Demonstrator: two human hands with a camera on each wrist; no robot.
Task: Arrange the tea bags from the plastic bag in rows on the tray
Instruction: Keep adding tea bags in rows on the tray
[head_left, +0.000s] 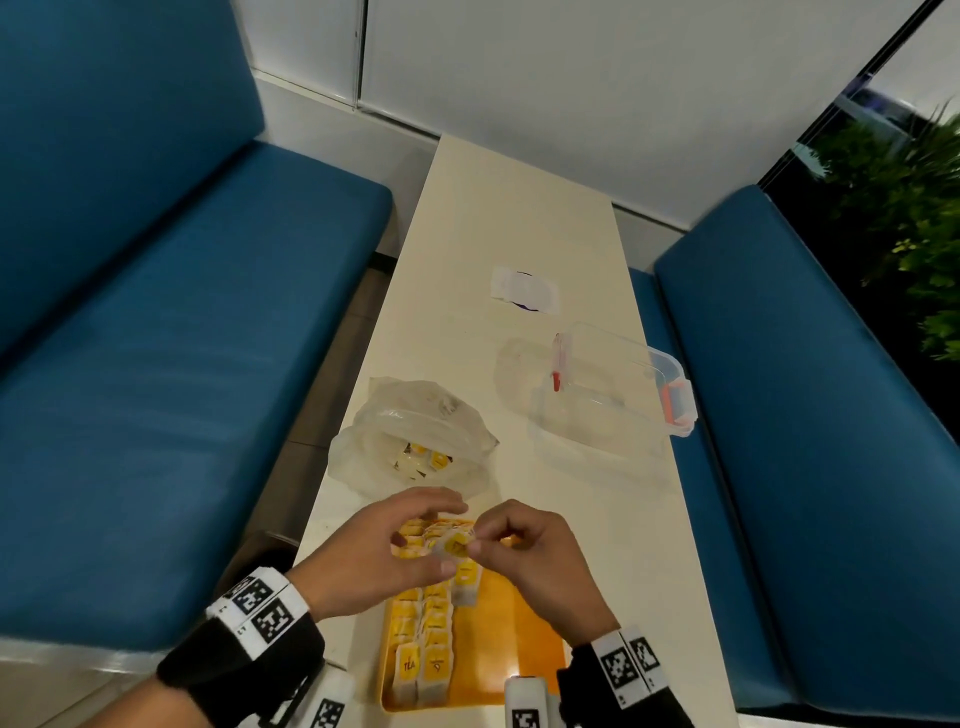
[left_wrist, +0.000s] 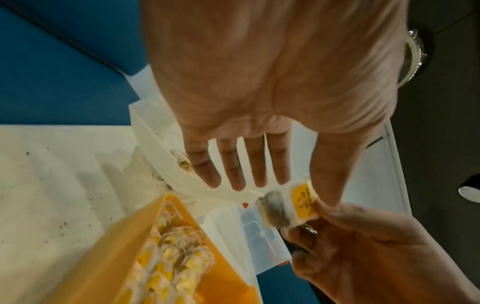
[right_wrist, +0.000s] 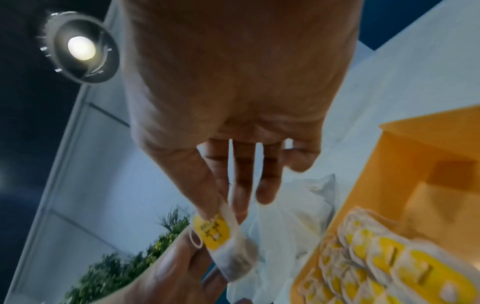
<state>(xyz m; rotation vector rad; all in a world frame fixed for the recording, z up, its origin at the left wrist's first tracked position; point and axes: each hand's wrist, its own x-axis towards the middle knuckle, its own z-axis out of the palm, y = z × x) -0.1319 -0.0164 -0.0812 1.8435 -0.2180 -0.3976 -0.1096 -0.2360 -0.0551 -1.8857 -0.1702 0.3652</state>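
One tea bag (head_left: 457, 545) pinched between both hands, above tray (head_left: 524, 623).

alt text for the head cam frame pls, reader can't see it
Both hands, left hand and right hand, hold one yellow-tagged tea bag above an orange tray on a pale table; two rows of tea bags fill its left side. Beyond lie an open plastic bag and a clear lidded box.

We are seeing one tea bag (head_left: 457, 545), yellow tag, hanging above orange tray (head_left: 524, 623). More tea bags (head_left: 423, 639) lying in two rows along tray's left side. Crumpled plastic bag (head_left: 410, 436) sitting open just beyond tray, holding few bags.
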